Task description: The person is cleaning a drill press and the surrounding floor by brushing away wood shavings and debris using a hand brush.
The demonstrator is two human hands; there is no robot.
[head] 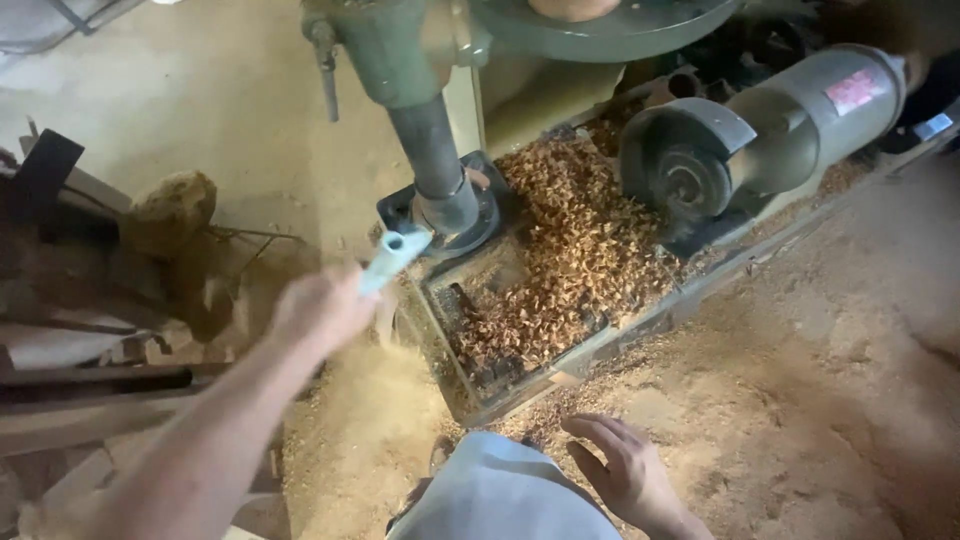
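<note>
Item: pale blue-white handle (393, 258), tube-like, with an open round end; it juts up and to the right out of the left hand (322, 308), its free end just beside the grey column base (452, 212) of the green machine (390, 45). Left hand: blurred, fingers clenched round the lower part of the handle, so that only the upper length shows above the knuckles; whatever the handle carries below the fist is hidden. A fan of fine sawdust (385, 385) hangs in the air directly under this hand. Right hand (625, 468): low in the view, fingers spread and released, holding nothing, hovering over or resting on the dust-covered floor (820, 400), well apart from the handle; contact cannot be told. Between the two hands: pale grey-blue cloth (500, 495), seemingly the person's clothing. Surroundings: metal tray (610, 335) heaped with brown wood shavings (570, 240), lying to the right of the handle; grey electric motor (790, 120) with dark pulley wheel (685, 180) at the tray's far end; dark timber pieces (80, 385) and a lumpy wood block (172, 208) to the left.
</note>
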